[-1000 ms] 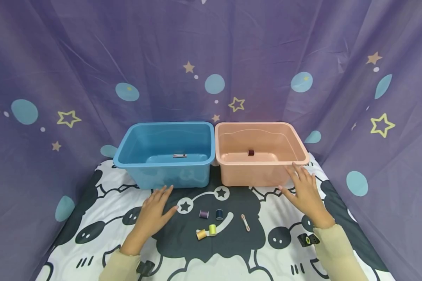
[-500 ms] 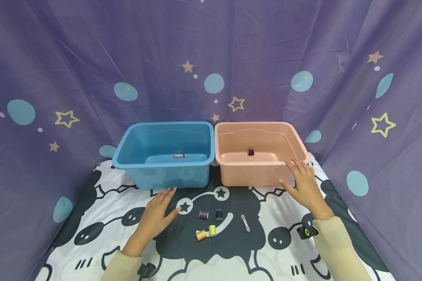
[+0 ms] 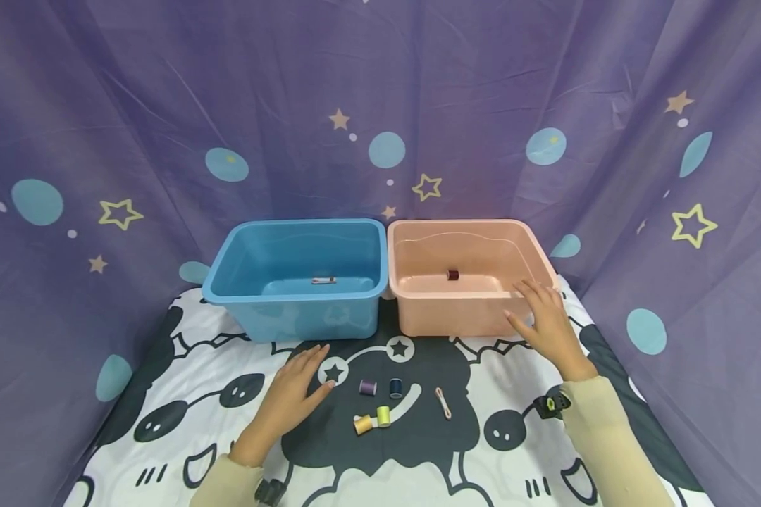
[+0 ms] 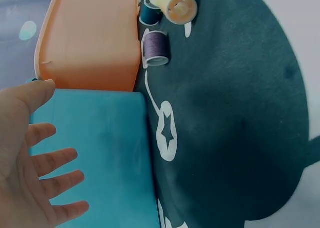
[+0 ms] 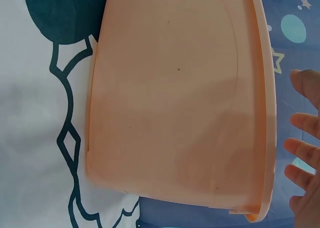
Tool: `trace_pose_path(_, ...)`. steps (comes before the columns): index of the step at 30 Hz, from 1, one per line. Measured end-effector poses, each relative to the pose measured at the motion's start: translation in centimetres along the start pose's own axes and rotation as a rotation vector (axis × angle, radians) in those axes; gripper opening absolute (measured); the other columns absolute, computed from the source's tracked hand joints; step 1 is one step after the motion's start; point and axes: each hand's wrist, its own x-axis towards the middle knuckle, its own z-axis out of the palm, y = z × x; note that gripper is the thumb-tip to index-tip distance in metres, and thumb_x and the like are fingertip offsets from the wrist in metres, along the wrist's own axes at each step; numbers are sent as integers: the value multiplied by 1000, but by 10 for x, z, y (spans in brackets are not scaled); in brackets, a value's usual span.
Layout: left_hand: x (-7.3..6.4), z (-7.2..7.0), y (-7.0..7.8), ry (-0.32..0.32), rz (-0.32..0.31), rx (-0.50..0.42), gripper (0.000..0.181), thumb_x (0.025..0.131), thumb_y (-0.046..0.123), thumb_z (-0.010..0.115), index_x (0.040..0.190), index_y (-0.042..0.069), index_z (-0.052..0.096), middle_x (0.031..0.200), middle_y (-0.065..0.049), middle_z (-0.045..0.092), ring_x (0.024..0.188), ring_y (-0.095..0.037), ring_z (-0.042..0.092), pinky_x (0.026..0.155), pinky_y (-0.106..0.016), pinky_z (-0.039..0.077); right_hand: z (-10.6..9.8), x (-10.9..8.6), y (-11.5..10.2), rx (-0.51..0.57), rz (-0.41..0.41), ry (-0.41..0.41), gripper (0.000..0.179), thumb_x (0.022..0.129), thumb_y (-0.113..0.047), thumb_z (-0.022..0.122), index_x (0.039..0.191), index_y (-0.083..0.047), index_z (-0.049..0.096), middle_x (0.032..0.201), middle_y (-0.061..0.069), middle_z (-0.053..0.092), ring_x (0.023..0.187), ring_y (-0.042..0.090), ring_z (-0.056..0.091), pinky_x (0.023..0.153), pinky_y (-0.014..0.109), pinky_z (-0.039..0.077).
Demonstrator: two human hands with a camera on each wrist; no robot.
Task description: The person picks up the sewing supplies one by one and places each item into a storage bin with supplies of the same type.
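Note:
My left hand [image 3: 289,398], fingers spread, hovers in front of the blue bin [image 3: 292,317] and holds nothing. To its right lie a purple thread spool [image 3: 368,388], a dark blue spool [image 3: 396,388], a yellow-green spool [image 3: 383,415] and an orange-yellow spool [image 3: 363,424]. Farther right is a small pale pink thread skein [image 3: 442,403]. My right hand [image 3: 548,324] is empty too, its fingertips overlapping the front rim of the peach bin [image 3: 456,315] in the head view. Inside that bin sits a dark red spool [image 3: 453,275]; the blue bin contains a pale skein [image 3: 324,280].
Both bins stand side by side at the back, against a purple curtain [image 3: 380,91] printed with stars and dots. A white and dark grey cartoon-patterned cloth [image 3: 393,451] covers the table. A small black device [image 3: 552,405] is at the right wrist.
My left hand has drifted right and slightly toward me, nearer the spools. My right hand has risen a little at the peach bin's rim. The spools and skeins have stayed put.

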Motion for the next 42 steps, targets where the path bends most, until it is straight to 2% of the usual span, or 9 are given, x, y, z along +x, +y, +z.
trace_pose_path(6,-1,3,1,11,28,-3,64,88,35,65,142,12,42,139,-17,47,127,-38,43,101,-59,35,-2,5,5,37,16,9,53,80,-14,72,126,4,53,130,26,49,119,49,40,103,65,21)
trace_pose_path(12,-1,4,0,6,41,-18,63,88,35,64,142,13,42,139,-17,47,126,-40,44,100,-59,35,-2,12,10,98,1,10,51,80,-11,71,125,5,52,128,27,52,110,45,46,97,62,29)
trace_pose_path(20,1,4,4,-10,64,-59,61,88,34,65,141,14,44,138,-15,48,125,-37,46,100,-58,36,-6,20,14,138,16,-26,50,83,-13,68,127,4,51,129,26,51,103,43,49,92,58,35)
trace_pose_path(28,4,6,8,-86,37,-77,61,89,40,62,143,17,42,141,-10,47,128,-33,44,102,-54,36,-6,25,17,168,27,-64,48,85,-17,67,126,3,53,127,26,53,117,45,47,96,58,35)
trace_pose_path(33,6,11,11,-87,34,-109,61,89,36,63,142,16,42,140,-10,47,128,-32,44,102,-53,37,-7,27,17,196,72,-108,46,88,-21,65,127,1,53,128,25,53,115,42,49,89,57,43)
trace_pose_path(42,7,21,12,-73,81,-120,56,89,34,63,140,15,46,137,-9,50,126,-30,46,102,-50,38,-8,27,21,218,136,-146,48,88,-24,65,127,1,54,128,24,53,115,42,51,91,55,44)
